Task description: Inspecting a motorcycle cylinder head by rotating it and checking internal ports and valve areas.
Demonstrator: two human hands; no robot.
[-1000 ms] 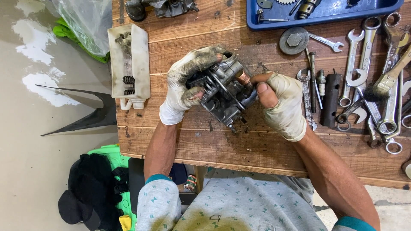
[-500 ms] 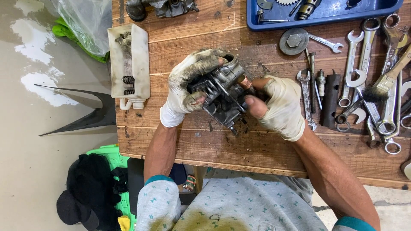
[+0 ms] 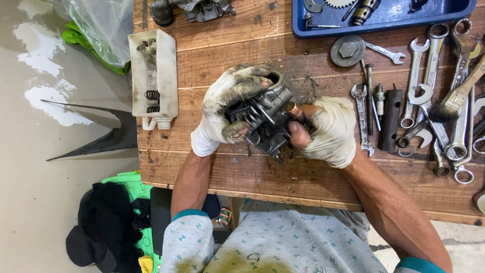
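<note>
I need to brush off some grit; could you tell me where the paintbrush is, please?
The paintbrush lies at the bench's right edge in the head view, across the spanners, right of the dark socket tube.

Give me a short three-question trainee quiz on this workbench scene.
1. True or false: both hands hold the engine part.
2. What lies right of the right hand? A) spanners B) a saw C) a drill
3. What colour is the tray at the top of the bench?

Key:
1. True: the left hand grips it from the left, the right from the right.
2. A: spanners lie in a row.
3. Blue.
</note>
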